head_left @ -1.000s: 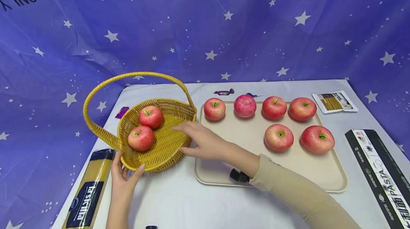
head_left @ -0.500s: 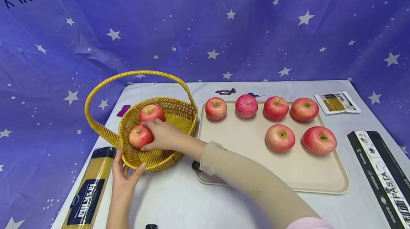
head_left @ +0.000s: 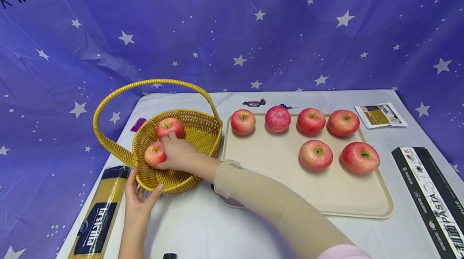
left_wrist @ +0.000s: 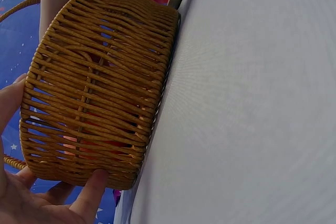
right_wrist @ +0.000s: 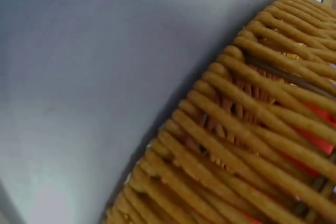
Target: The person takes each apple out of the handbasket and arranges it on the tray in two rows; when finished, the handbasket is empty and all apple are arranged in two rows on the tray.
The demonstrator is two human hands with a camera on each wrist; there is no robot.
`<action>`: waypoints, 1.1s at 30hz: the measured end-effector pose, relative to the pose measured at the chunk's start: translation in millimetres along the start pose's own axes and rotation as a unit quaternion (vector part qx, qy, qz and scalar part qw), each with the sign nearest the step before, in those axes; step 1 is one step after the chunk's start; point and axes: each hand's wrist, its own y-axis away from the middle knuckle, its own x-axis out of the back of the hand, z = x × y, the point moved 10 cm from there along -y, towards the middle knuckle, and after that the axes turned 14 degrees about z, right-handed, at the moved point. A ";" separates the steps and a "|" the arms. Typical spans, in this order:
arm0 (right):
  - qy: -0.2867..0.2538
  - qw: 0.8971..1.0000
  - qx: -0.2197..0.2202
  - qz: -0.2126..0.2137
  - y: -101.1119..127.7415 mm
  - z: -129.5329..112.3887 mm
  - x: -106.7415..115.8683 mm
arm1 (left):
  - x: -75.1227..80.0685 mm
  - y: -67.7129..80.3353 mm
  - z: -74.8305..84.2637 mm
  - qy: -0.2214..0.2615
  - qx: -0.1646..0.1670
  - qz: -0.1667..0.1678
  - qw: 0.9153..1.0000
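A blue star-printed cloth hangs behind a white desk. At centre left of the head view stands a wicker basket with two apples inside. The right hand reaches into it, fingers curled round the nearer apple, just below the other apple. The left hand cups the basket's near wall from outside, fingers spread and thumb pressed on the weave. Right of the basket lies a tray bearing six apples. A spaghetti pack lies at lower left, a pasta box at lower right.
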 end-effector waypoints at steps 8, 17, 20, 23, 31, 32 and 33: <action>-0.027 0.999 0.033 0.001 2.2 -6.2 2.5 | 0.3 -0.5 1.3 -0.001 -0.004 0.002 1.000; -0.086 0.995 0.054 0.025 13.6 -3.2 24.3 | 0.1 -0.1 2.0 0.001 -0.010 0.000 1.000; -0.137 0.988 0.060 0.049 25.1 4.9 45.0 | 0.3 0.9 1.6 0.000 -0.010 0.000 1.000; -0.190 0.976 0.061 0.084 42.0 21.8 72.8 | 0.2 1.2 0.7 -0.003 -0.007 0.000 1.000; -0.239 0.956 0.021 0.167 105.5 109.5 143.2 | 0.0 -0.1 -0.9 -0.006 0.006 -0.002 1.000; -0.232 0.958 0.009 0.167 113.9 123.7 146.9 | 0.5 -0.4 -0.7 -0.005 0.006 -0.001 1.000; -0.225 0.961 -0.005 0.164 121.8 137.9 149.1 | 0.8 -0.5 -0.4 -0.004 0.006 -0.002 1.000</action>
